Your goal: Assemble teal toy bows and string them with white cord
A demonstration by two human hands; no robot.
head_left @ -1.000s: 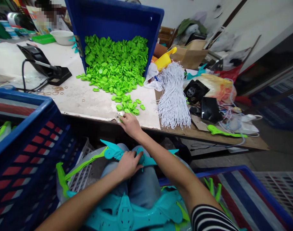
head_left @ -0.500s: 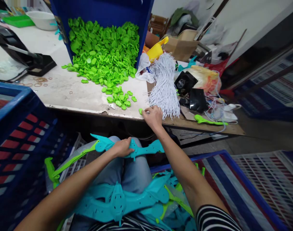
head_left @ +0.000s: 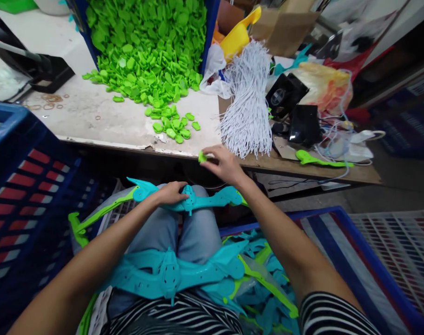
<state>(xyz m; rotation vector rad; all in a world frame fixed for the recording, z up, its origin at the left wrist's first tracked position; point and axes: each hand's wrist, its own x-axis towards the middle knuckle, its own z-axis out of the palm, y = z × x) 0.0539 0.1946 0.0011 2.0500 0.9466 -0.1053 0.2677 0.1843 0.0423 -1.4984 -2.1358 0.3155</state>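
My left hand (head_left: 173,193) is closed around the middle of a turquoise plastic frame (head_left: 212,201) that lies across my knees, with lime-green arms (head_left: 107,209) joined at its ends. Between the thumb and fingers of my right hand (head_left: 224,163) is a small green plastic piece (head_left: 202,157), held just off the table's front edge. A second turquoise frame (head_left: 170,277) rests on my lap, nearer my body. Many loose green pieces (head_left: 145,70) spill from a blue bin (head_left: 212,28) onto the table (head_left: 128,123).
A bundle of white cords (head_left: 248,107) lies right of the pieces, beside a yellow scoop (head_left: 238,39) and black boxes (head_left: 304,124). Blue crates stand at my left (head_left: 6,135) and right (head_left: 358,242); the right one holds turquoise parts. A black stand (head_left: 53,74) is at the back left.
My right hand has lifted off the table edge with the small green piece. The view has tipped downward, and my left hand still grips the turquoise frame.
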